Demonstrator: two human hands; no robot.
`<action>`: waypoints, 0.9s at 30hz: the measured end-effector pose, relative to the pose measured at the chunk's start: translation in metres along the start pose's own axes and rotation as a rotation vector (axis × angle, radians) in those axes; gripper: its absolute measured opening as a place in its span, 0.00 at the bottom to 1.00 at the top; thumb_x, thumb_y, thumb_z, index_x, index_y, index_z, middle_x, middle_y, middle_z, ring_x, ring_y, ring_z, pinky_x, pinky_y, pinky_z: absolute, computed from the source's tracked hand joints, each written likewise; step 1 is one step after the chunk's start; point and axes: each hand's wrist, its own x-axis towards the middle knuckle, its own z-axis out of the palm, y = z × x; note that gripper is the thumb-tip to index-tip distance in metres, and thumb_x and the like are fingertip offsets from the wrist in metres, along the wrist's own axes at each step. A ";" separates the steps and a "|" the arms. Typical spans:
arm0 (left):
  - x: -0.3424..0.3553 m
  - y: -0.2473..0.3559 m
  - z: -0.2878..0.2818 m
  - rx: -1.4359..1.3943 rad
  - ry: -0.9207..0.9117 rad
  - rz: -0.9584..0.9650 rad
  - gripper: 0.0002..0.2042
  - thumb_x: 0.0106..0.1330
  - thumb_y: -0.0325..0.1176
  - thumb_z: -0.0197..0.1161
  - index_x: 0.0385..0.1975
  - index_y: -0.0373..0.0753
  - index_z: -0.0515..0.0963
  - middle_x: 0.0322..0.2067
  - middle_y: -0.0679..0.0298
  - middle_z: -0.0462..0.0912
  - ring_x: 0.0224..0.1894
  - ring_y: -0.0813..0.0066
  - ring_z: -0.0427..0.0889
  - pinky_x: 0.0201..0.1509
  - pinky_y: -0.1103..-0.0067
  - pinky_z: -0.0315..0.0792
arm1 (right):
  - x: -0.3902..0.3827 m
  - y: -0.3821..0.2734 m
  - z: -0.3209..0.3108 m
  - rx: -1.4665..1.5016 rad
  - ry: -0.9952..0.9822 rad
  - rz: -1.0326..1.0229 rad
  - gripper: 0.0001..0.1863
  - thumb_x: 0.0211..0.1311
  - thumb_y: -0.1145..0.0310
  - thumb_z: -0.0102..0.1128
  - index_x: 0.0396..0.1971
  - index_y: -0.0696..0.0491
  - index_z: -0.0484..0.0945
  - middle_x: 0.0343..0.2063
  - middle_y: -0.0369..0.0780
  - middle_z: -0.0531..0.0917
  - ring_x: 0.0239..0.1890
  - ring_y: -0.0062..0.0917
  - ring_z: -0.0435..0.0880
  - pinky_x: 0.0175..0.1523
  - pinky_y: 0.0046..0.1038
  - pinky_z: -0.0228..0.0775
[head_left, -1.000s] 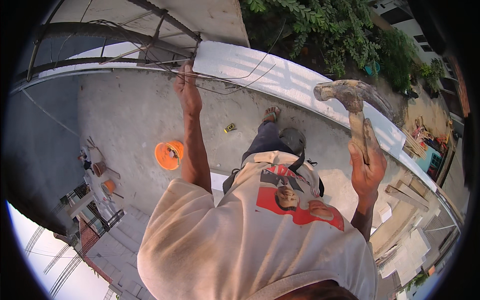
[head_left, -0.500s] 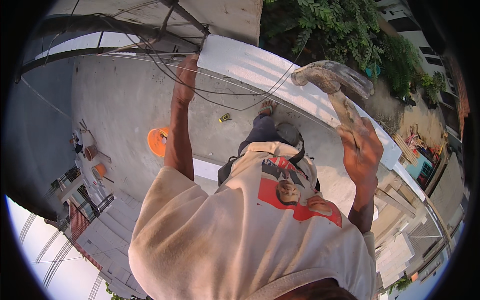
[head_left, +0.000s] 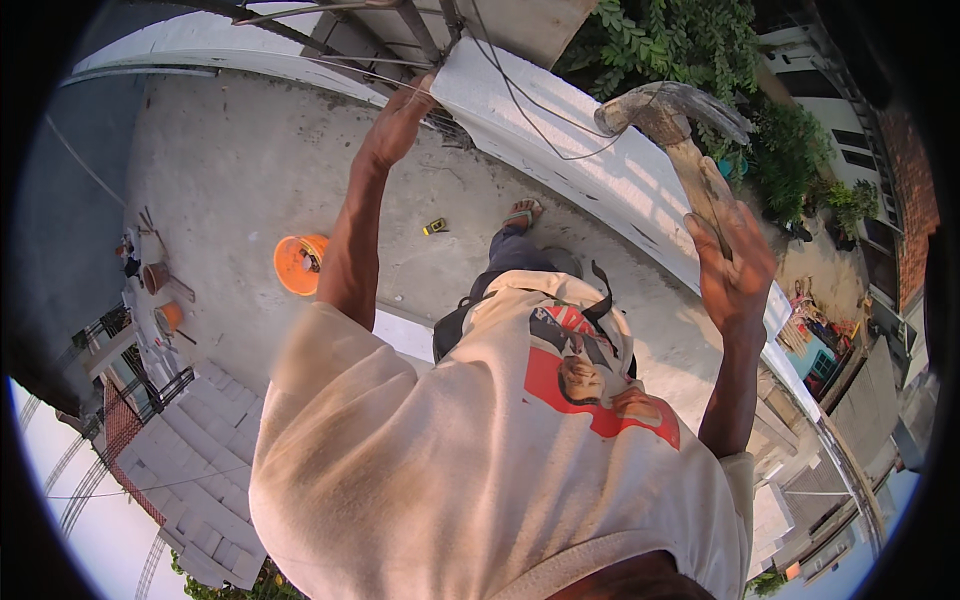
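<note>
The right hand (head_left: 738, 260) is wrapped around the wooden handle of a hammer (head_left: 690, 165), its head up beyond the knuckles with the striking face toward the left and the claw toward the right. The left hand (head_left: 400, 125) reaches forward, its fingertips at the near left end of a long white wall (head_left: 520, 90), just beside a frame of metal bars (head_left: 415, 35); whether the fingers are clamped on something there or only rest against it, I cannot tell. The hammer appears in front of the wall's outer edge, well apart from the left hand. A dark wire (head_left: 565, 157) loops down across the wall between the two hands — whether it touches the hammer's face is unclear. Below, on the grey concrete floor (head_left: 215, 180), a yellow and black tape measure (head_left: 434, 227) lies between the person's sandalled foot (head_left: 522, 213) and an orange bucket (head_left: 287, 268), which has some small things inside. The person's pale T-shirt (head_left: 430, 450), with its red print, fills the lower middle. Farther out, leafy green branches (head_left: 670, 45) grow past the wall's outer side, and a reddish tiled roof (head_left: 915, 210) shows at the far right.
</note>
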 end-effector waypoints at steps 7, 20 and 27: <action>-0.003 0.008 -0.002 0.052 -0.021 -0.002 0.38 0.80 0.62 0.50 0.75 0.34 0.68 0.68 0.49 0.76 0.70 0.61 0.75 0.74 0.70 0.68 | 0.019 -0.007 0.012 0.239 0.049 0.104 0.14 0.64 0.72 0.76 0.48 0.58 0.87 0.45 0.49 0.90 0.51 0.51 0.88 0.57 0.45 0.79; -0.005 0.022 -0.001 0.028 -0.088 0.037 0.35 0.82 0.59 0.51 0.74 0.34 0.69 0.66 0.52 0.79 0.67 0.65 0.76 0.72 0.72 0.67 | 0.040 -0.017 0.024 0.165 0.058 -0.134 0.20 0.57 0.78 0.75 0.50 0.48 0.90 0.46 0.48 0.87 0.38 0.36 0.89 0.38 0.37 0.82; -0.008 0.022 -0.002 0.048 -0.041 0.000 0.34 0.82 0.58 0.52 0.73 0.34 0.70 0.67 0.53 0.78 0.67 0.65 0.74 0.72 0.72 0.67 | 0.040 -0.024 0.014 0.179 -0.042 -0.031 0.24 0.51 0.80 0.75 0.50 0.45 0.89 0.49 0.47 0.86 0.39 0.34 0.90 0.40 0.37 0.84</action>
